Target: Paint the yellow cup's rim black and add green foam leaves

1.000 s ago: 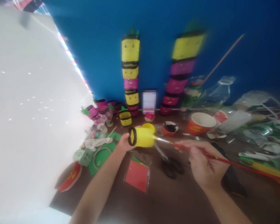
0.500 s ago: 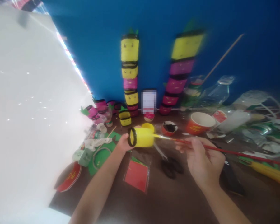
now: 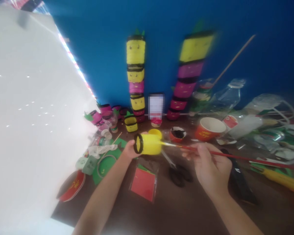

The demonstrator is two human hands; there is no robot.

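Observation:
My left hand (image 3: 130,150) grips a yellow cup (image 3: 150,144) with a black rim, tipped on its side so its mouth faces left. Part of that hand is hidden behind the cup. Between the fingers of my right hand (image 3: 212,168) is a long red paintbrush (image 3: 189,148). Its yellow-coated bristles touch the right end of the cup. Just behind the cup stands a small yellow pot (image 3: 155,133). A small red bowl with black paint (image 3: 178,134) sits a little to its right. Below the cup lie black-handled scissors (image 3: 180,175).
Two stacks of yellow and pink cups (image 3: 136,76) rise against the blue wall. A red paper cup (image 3: 210,129) and clear plastic bottles (image 3: 229,97) crowd the right. Red paper in a sleeve (image 3: 143,183), a green sheet (image 3: 106,168) and a red bowl (image 3: 72,186) lie nearer.
My right hand has shifted slightly left with the paintbrush, its tip still against the cup's right end. The left hand and the cup have barely moved.

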